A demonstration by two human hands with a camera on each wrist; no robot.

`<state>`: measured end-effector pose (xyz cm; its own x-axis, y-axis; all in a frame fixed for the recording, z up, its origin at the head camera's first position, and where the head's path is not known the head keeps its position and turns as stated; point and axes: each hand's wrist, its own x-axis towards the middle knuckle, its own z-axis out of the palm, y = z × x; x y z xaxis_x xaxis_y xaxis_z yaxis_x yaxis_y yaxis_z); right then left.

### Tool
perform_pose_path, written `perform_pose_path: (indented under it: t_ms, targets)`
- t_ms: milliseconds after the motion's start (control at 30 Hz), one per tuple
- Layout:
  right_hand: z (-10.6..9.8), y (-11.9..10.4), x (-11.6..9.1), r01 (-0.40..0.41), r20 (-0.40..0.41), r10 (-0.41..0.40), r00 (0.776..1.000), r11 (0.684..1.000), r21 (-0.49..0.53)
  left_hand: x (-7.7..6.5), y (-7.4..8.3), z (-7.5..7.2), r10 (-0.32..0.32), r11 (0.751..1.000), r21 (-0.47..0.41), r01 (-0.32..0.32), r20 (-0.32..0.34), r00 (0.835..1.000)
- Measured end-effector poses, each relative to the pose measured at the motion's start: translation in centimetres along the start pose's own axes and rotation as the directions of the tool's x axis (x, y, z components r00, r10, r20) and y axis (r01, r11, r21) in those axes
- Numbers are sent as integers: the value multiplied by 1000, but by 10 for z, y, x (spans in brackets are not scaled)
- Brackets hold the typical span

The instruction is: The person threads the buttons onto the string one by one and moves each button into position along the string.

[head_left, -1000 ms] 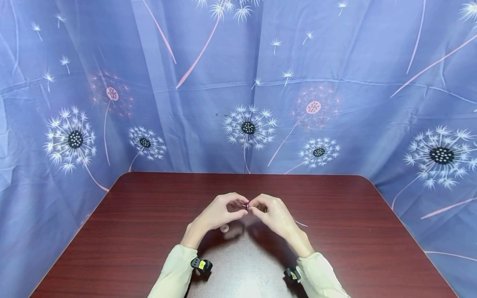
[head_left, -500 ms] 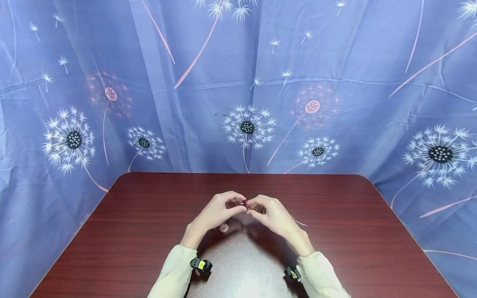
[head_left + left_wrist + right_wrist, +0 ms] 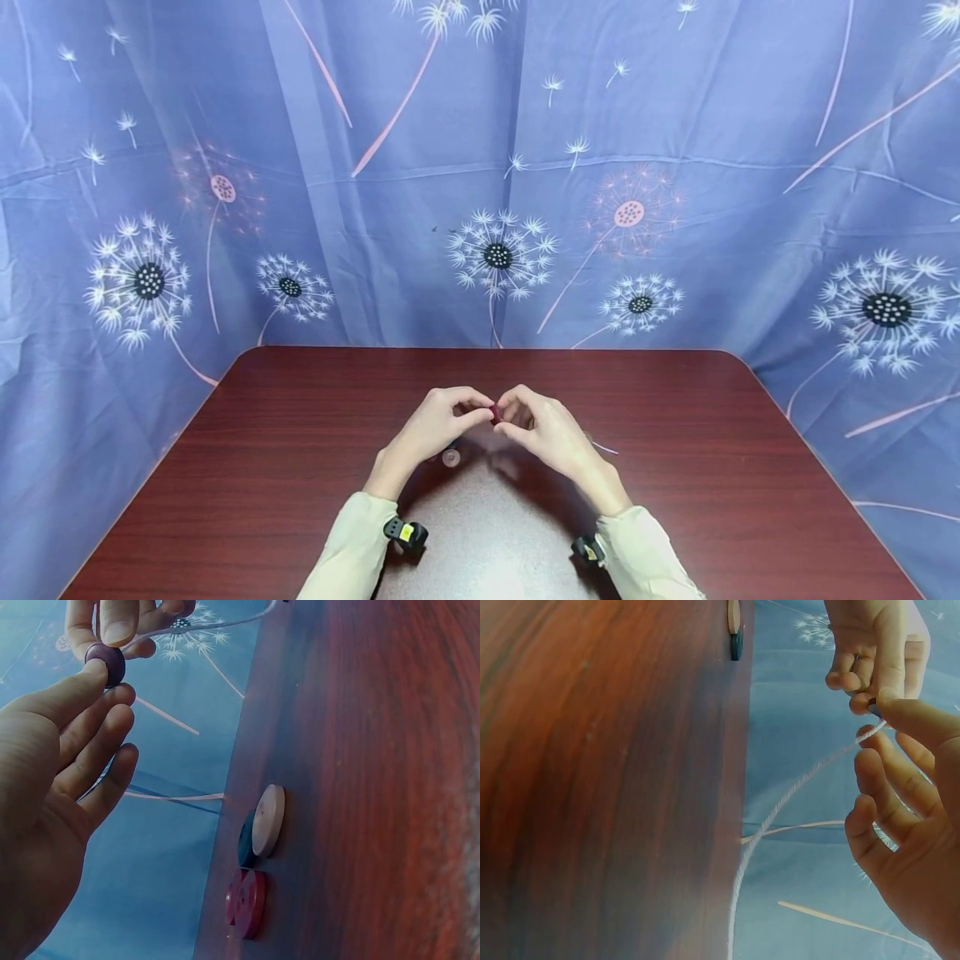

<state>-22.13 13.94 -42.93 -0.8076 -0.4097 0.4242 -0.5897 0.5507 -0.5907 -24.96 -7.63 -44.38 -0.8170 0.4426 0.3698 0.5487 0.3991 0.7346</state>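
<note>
A small dark red button (image 3: 114, 669) is pinched between the thumb and finger of my left hand (image 3: 438, 423). My right hand (image 3: 551, 429) comes up against it from the other side, fingertips right at the button. A whitish twisted cord (image 3: 795, 787) runs from between the right thumb and forefinger, curving down toward the table. In the head view only a short stretch of this cord (image 3: 604, 448) shows past the right hand. The fingers hide where cord and button meet.
On the dark red wooden table (image 3: 315, 467), a beige button (image 3: 269, 821) and a dark teal button (image 3: 246, 840) lie by the left wrist. Red buttons (image 3: 251, 904) are close beside them. A blue dandelion-print curtain (image 3: 420, 250) surrounds the table's back and sides.
The button has turned in the fingertips, showing more of its red surface now. Both hands have shifted only slightly, and the right fingers have lifted a little at the tips.
</note>
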Motion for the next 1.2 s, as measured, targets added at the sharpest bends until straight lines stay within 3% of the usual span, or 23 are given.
perform_pose_path:
  t_ms: [600, 933, 1200]
  targets:
    - [-1, 1, 0, 48, 25, -46, 999, 997, -63, -1, 2, -1, -44, 999, -13, 44, -24, 999]
    - [-3, 4, -2, 61, 40, -58, 998, 993, -100, -2, 0, -3, 2, 998, 65, -2, 5, 1000]
    - [-9, 10, -4, 48, 90, -40, 995, 994, -98, -2, -2, -6, -33, 996, 83, 32, 14, 999]
